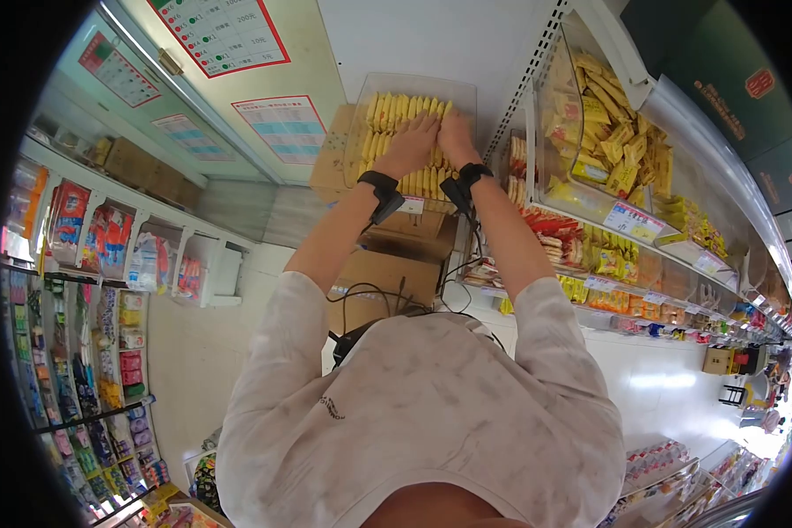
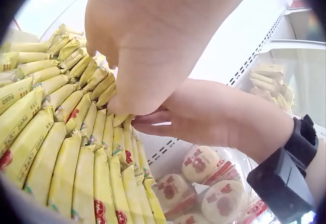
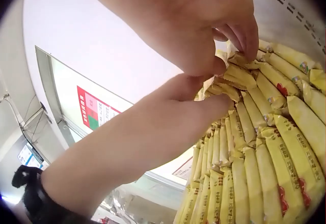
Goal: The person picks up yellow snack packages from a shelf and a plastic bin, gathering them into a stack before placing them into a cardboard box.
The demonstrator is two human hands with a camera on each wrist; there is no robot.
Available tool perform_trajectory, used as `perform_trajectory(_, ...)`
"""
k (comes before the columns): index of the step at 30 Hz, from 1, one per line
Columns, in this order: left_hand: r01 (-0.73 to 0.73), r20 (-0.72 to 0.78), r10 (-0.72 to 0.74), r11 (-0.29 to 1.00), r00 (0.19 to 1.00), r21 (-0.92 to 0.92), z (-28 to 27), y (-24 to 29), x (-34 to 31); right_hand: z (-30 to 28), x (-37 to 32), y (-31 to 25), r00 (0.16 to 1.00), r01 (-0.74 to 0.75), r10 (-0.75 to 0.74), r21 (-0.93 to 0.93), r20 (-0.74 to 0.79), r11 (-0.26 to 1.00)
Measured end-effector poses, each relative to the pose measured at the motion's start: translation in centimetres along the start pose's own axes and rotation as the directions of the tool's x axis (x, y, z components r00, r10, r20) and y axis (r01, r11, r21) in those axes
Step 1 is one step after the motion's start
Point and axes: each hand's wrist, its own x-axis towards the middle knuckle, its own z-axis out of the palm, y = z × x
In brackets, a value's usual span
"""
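Rows of long yellow snack packets [image 1: 384, 113] stand in a clear plastic bin [image 1: 466, 85]. My left hand [image 1: 411, 141] rests over the middle of the rows with its fingers stretched forward; in the right wrist view its thumb [image 3: 216, 107] lies against packet ends. Close beside it, my right hand [image 1: 454, 139] is at the bin's right side. Its fingers [image 3: 247, 38] and thumb curl down and pinch the end of a yellow packet [image 3: 239, 74] at the back of the rows. In the left wrist view, the left hand [image 2: 140, 56] hides most of the right fingertips.
Cardboard boxes [image 1: 383, 280] stand under the bin. To the right, a shelf [image 1: 581, 220] holds bins of yellow and red packets. Round wrapped crackers [image 2: 221, 201] lie just right of the bin. A glass door [image 1: 150, 106] and racks of goods [image 1: 97, 238] are at the left.
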Motion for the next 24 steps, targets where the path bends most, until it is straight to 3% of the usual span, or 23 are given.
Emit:
perform_trajectory(1,-0.009,-0.002,0.009,0.999,1.0,-0.032,-0.1,0.1,0.0,0.4,0.3,0.4,0.999,-0.035,0.035,0.04,-0.009,0.999)
perform_trajectory(4,-0.051,-0.027,0.049,0.993,0.998,-0.107,-1.3,-0.2,0.6,-0.7,2.0,0.5,0.978,-0.097,0.078,0.088,0.196,0.991)
perform_trajectory(6,-0.097,-0.04,0.092,0.984,0.995,-0.148,-2.0,0.0,0.4,-2.5,2.1,-0.8,0.952,-0.109,0.096,0.03,0.291,0.994)
perform_trajectory(7,-0.073,0.027,0.076,0.993,0.997,-0.098,-2.0,0.0,0.4,-3.8,1.6,-1.9,0.935,-0.115,0.108,0.0,0.338,0.993)
perform_trajectory(10,-0.04,0.215,0.029,0.998,0.976,0.044,-1.6,0.0,0.3,-6.5,-0.9,-3.9,0.959,-0.023,0.0,0.079,0.284,0.997)
perform_trajectory(12,-0.051,0.316,0.01,0.991,0.949,0.12,-1.4,0.2,-0.1,-6.2,-4.1,-3.5,0.977,0.214,-0.212,0.135,-0.027,0.968)
perform_trajectory(17,-0.006,0.314,-0.054,0.983,0.948,0.186,-0.5,0.4,0.1,-15.8,-11.2,-8.7,0.96,0.092,-0.183,0.378,0.213,0.921)
perform_trajectory(20,0.041,0.295,-0.086,0.987,0.952,0.156,-0.6,0.7,0.5,-19.6,-14.9,-10.3,0.9,-0.028,-0.211,0.532,0.383,0.846)
perform_trajectory(24,0.045,0.24,-0.07,0.993,0.968,0.108,-0.6,1.2,1.5,-23.7,-17.5,-11.7,0.801,0.052,-0.389,0.594,0.456,0.803)
